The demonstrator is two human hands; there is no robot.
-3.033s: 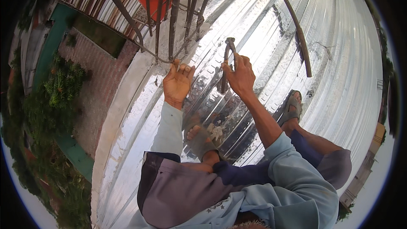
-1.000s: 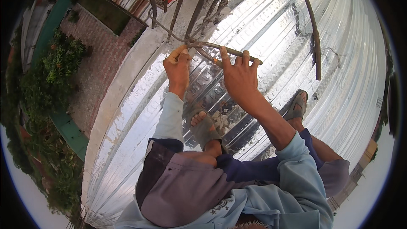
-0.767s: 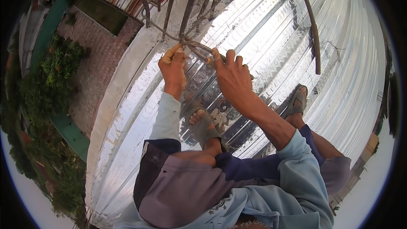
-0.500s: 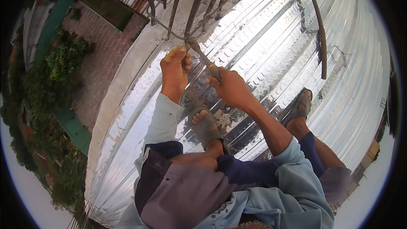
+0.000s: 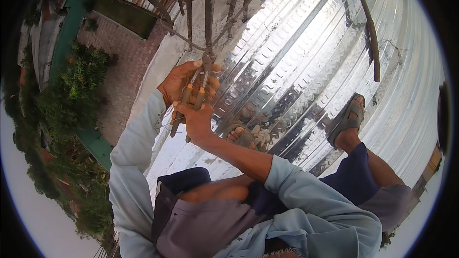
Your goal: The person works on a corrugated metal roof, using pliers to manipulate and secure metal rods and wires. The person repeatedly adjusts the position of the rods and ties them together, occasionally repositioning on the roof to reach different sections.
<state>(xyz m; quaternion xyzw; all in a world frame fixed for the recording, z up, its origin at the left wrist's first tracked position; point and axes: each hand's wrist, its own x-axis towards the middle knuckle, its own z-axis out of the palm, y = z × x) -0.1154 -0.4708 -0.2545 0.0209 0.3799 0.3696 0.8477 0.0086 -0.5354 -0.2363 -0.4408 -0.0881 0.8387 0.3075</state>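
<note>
A pair of pincers [image 5: 204, 74] has its jaws at a tied joint where a bent steel ring [image 5: 190, 43] meets an upright rebar rod [image 5: 209, 12]. My right hand [image 5: 198, 122] is closed on the lower handles, which stand slightly apart. Wrapped around the pincers from the left and behind, my left hand [image 5: 179, 83] has its thumb near the jaws and its fingers curled past the handles. Thin wire strands [image 5: 165, 119] stick out below my left hand. Whether that hand also pinches wire is hidden.
Several rebar rods rise from a rough concrete ledge [image 5: 165, 50]. Shiny ribbed metal sheeting [image 5: 282, 67] lies under my sandalled feet. A dark curved bar [image 5: 368, 24] crosses it on the right. Beyond the left edge, far below, are brick paving [image 5: 129, 62] and green bushes [image 5: 81, 79].
The pincers have swung from the joint's right side to point down below it. My right hand has moved left and down with them, and my left hand has come around them.
</note>
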